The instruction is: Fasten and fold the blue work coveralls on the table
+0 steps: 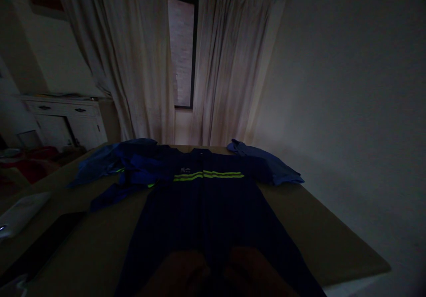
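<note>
Head view is dim. At your left edge, a white flat object (20, 217) and a black flat slab (43, 244) crowd the olive-brown padded surface (333, 239). Your left hand (179, 272) and right hand (256, 272) lie over the near end of the navy-blue coverall with lime stripes (206, 208), centre frame. It is too dark to tell their grip. The coverall's long axis runs bottom to top, collar toward the pale curtains (226, 66). To the right the surface is bare, and its edge runs to the lower right.

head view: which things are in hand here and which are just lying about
In hand: dark navy cloth garment with neon yellow-green chest stripes, spread flat; left hand and right hand at its near edge.
Lying about: crumpled blue clothes at its left; blue cloth at its right; white flat object; white cabinet.
</note>
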Demonstrator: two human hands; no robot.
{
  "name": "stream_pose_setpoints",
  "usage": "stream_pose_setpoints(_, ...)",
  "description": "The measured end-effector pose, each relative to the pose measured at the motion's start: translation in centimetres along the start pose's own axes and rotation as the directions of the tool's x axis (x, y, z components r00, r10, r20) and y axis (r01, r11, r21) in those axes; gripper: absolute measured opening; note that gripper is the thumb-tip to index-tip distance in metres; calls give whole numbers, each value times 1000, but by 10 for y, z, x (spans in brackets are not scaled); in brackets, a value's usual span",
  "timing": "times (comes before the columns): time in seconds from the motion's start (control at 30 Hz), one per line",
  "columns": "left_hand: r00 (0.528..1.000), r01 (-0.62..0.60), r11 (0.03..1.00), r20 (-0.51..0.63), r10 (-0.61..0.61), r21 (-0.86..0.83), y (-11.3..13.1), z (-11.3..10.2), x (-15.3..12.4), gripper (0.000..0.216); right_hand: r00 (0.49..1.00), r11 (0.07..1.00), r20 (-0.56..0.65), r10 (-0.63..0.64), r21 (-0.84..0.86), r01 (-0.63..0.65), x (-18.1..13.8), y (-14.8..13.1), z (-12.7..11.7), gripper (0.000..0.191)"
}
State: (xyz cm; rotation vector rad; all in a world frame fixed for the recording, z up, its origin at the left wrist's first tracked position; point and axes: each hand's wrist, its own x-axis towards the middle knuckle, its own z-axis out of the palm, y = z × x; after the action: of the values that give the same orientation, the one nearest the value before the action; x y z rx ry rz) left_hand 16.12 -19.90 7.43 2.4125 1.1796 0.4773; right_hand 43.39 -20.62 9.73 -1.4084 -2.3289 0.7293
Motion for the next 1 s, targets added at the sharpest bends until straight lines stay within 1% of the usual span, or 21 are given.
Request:
stream_pose_setpoints(0.03, 998, 64, 998, -25, -64, 4, -8, -9, 20, 36, 999, 1000, -53, 2, -25, -3, 18, -3, -4, 23)
stream_pose_setpoints(0.07, 995, 87, 996, -61, -84, 36, -16, -16, 41, 38, 996, 999, -92, -9, -48, 5, 39, -6, -8, 25)
stream_pose_setpoints(0.1, 995, 74, 993, -79, -67, 97, -26, -21, 60, 39, 988, 997, -153, -10, -76, -2, 62, -8, -11, 27)
stream_pose_setpoints(0.13, 990, 96, 982, -114, -78, 164, -36, -23, 78, 39, 977, 995, -212, -5, -100, -16, 88, -9, -12, 26)
stream_pose_setpoints(0.2, 975, 162, 951, -194, -113, 263, -55, -20, 104, 43, 951, 989, -309, 9, -136, -54, 140, -7, -9, 21)
stream_pose_setpoints(0.23, 971, 179, 939, -209, -120, 292, -64, -14, 112, 47, 940, 984, -341, 26, -158, -84, 165, -4, -6, 20)
stream_pose_setpoints(0.3, 975, 181, 932, -183, -128, 315, -80, 0, 116, 55, 915, 968, -392, 94, -179, -176, 207, 4, 3, 23)
stream_pose_setpoints(0.37, 982, 162, 935, -150, -119, 316, -91, 12, 110, 59, 896, 960, -413, 160, -146, -238, 235, 16, 11, 27)
stream_pose_setpoints(0.4, 982, 155, 936, -150, -112, 316, -94, 16, 105, 60, 890, 960, -418, 183, -118, -253, 244, 23, 15, 28)
stream_pose_setpoints(0.47, 981, 145, 935, -172, -92, 323, -97, 21, 93, 60, 881, 966, -425, 207, -54, -253, 252, 37, 19, 31)
stream_pose_setpoints(0.57, 980, 138, 933, -181, -80, 333, -95, 19, 83, 60, 876, 978, -439, 201, 38, -205, 247, 59, 18, 33)
stream_pose_setpoints(0.67, 979, 175, 920, -158, -126, 351, -86, 8, 89, 57, 870, 982, -459, 180, 130, -135, 239, 77, 15, 25)
stream_pose_setpoints(0.77, 960, 273, 886, -168, -224, 375, -73, -5, 113, 41, 863, 980, -480, 158, 184, -77, 239, 85, 15, 21)
stream_pose_setpoints(0.83, 945, 316, 873, -199, -258, 372, -67, -11, 136, 36, 857, 978, -493, 151, 202, -56, 241, 88, 16, 22)
stream_pose_setpoints(0.9, 937, 324, 886, -242, -252, 332, -64, -11, 158, 34, 851, 976, -503, 151, 211, -49, 242, 89, 18, 22)
stream_pose_setpoints(1.0, 919, 338, 915, -287, -270, 220, -68, 0, 183, 32, 844, 977, -516, 148, 206, -46, 241, 92, 20, 24)
